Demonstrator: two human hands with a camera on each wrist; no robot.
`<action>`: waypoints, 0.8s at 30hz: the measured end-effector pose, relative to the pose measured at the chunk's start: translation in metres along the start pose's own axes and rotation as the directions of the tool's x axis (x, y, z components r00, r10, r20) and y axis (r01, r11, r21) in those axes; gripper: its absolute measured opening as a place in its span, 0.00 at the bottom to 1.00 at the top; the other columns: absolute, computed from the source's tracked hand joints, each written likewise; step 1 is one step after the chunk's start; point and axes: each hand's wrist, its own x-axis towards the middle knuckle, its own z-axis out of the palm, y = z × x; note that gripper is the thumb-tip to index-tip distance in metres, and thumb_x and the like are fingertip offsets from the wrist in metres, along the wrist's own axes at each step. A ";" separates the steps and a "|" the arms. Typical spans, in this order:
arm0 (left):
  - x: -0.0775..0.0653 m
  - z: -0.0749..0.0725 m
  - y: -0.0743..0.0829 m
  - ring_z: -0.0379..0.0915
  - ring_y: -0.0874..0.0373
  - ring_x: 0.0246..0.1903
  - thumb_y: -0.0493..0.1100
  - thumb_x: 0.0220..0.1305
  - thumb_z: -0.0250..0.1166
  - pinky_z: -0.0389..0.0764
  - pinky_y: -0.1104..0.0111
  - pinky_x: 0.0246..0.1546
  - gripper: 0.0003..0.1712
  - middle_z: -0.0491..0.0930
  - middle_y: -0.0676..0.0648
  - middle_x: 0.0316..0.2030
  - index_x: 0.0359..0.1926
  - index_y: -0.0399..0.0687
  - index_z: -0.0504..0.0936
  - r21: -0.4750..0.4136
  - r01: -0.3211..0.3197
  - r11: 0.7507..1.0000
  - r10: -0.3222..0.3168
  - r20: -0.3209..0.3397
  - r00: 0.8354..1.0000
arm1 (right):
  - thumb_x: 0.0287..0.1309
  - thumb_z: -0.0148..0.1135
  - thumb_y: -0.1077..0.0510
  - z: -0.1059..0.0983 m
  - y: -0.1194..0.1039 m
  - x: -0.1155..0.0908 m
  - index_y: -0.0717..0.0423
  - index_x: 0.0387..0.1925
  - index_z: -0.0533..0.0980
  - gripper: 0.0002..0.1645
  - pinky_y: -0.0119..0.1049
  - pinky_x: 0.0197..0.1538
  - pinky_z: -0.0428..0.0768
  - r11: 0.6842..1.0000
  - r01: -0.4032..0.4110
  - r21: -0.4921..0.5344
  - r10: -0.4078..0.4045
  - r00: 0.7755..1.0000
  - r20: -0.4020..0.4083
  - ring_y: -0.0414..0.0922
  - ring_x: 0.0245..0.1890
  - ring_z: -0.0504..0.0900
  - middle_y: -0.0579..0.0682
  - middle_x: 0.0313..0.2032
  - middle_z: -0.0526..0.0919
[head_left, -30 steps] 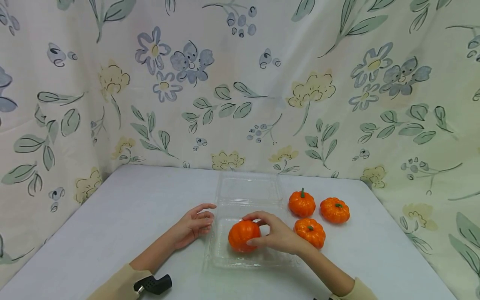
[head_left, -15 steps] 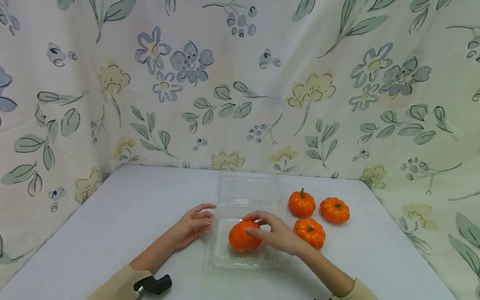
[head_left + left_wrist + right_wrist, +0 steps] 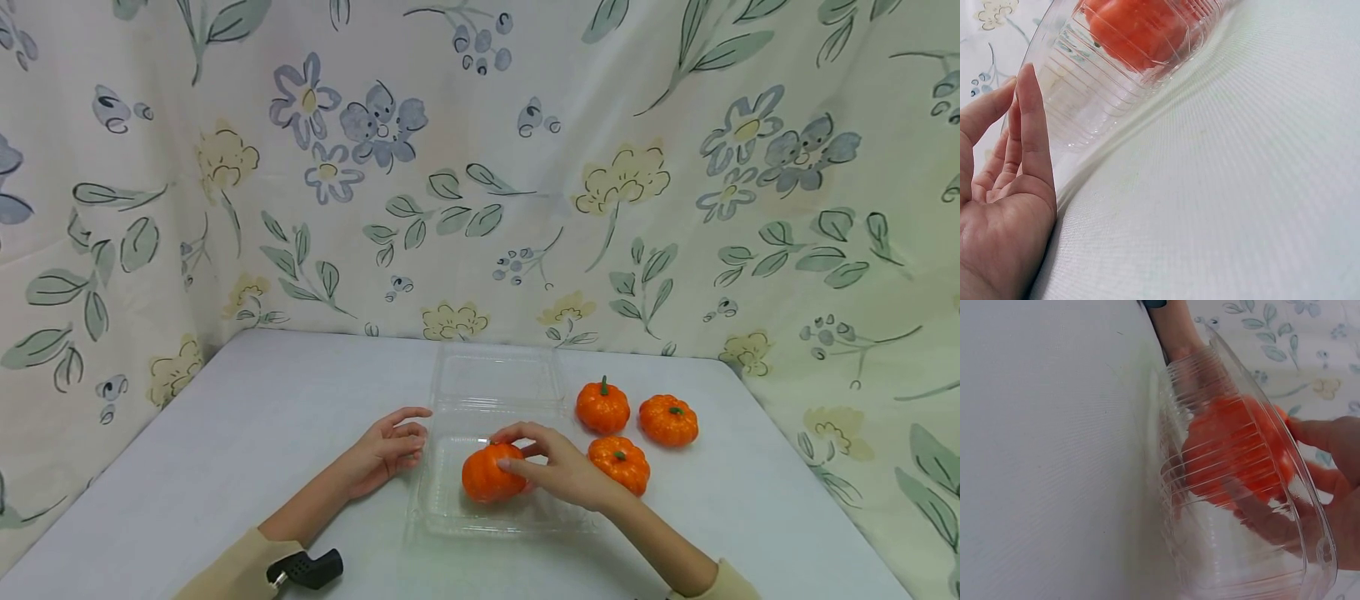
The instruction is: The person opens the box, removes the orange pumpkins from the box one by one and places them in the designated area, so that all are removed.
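A small orange pumpkin (image 3: pixel 486 477) sits in the base of a clear plastic clamshell box (image 3: pixel 450 523), whose lid is folded back behind it. My right hand (image 3: pixel 557 468) holds this pumpkin from its right side, thumb on the near face and fingers toward the far top. Through the clear wall in the right wrist view, the pumpkin (image 3: pixel 1229 450) shows with fingers around it. My left hand (image 3: pixel 388 450) lies at the box's left edge with relaxed fingers, the index finger extended. In the left wrist view its fingertips (image 3: pixel 1030 84) are right at the box's rim.
Several more orange pumpkins stand right of the box: one with a tall stem (image 3: pixel 603 407), a flatter one (image 3: pixel 669 420), and one (image 3: pixel 619 463) partly behind the right forearm. The white table (image 3: pixel 300 392) ends at a floral curtain (image 3: pixel 480 208).
My right hand has turned the pumpkin within the box and shifted it slightly right; its thumb sits higher on the pumpkin. The left hand has stayed at the box's edge.
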 end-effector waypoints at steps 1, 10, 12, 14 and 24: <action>0.000 0.000 0.000 0.80 0.66 0.34 0.31 0.77 0.57 0.86 0.76 0.42 0.21 0.80 0.54 0.42 0.66 0.49 0.69 0.002 0.000 1.000 0.000 0.000 1.000 | 0.74 0.64 0.51 0.000 0.000 0.000 0.56 0.64 0.77 0.23 0.40 0.46 0.89 1.000 -0.003 0.001 0.003 1.000 0.000 0.56 0.60 0.79 0.57 0.64 0.80; 0.000 0.000 0.000 0.80 0.66 0.34 0.31 0.77 0.57 0.86 0.76 0.42 0.21 0.80 0.54 0.42 0.66 0.49 0.69 0.002 0.001 1.000 -0.001 -0.003 1.000 | 0.73 0.66 0.52 -0.001 0.004 -0.005 0.55 0.62 0.79 0.21 0.37 0.49 0.89 0.999 0.037 0.002 -0.037 0.999 -0.015 0.62 0.66 0.76 0.59 0.65 0.78; 0.000 0.000 0.000 0.80 0.66 0.34 0.31 0.77 0.57 0.86 0.76 0.42 0.21 0.80 0.54 0.42 0.66 0.49 0.69 0.003 0.002 1.000 -0.002 -0.006 1.000 | 0.73 0.66 0.54 -0.001 0.004 -0.006 0.56 0.62 0.78 0.21 0.37 0.49 0.89 0.999 0.045 0.020 -0.045 0.999 -0.015 0.63 0.67 0.75 0.59 0.65 0.77; 0.000 0.000 0.000 0.80 0.66 0.34 0.31 0.77 0.57 0.86 0.76 0.42 0.21 0.80 0.54 0.42 0.66 0.49 0.69 0.004 0.004 1.000 -0.004 -0.008 1.000 | 0.73 0.66 0.56 -0.002 0.004 -0.006 0.57 0.63 0.78 0.21 0.38 0.51 0.89 0.998 0.052 0.033 -0.052 0.999 -0.013 0.64 0.67 0.75 0.59 0.65 0.77; 0.001 -0.001 -0.001 0.80 0.66 0.34 0.31 0.77 0.57 0.86 0.76 0.42 0.22 0.79 0.54 0.43 0.67 0.47 0.68 0.017 0.000 1.000 0.000 -0.008 1.000 | 0.72 0.67 0.58 -0.006 0.003 -0.011 0.60 0.65 0.75 0.24 0.53 0.64 0.83 0.996 0.076 0.035 -0.076 0.997 -0.025 0.64 0.64 0.79 0.61 0.67 0.77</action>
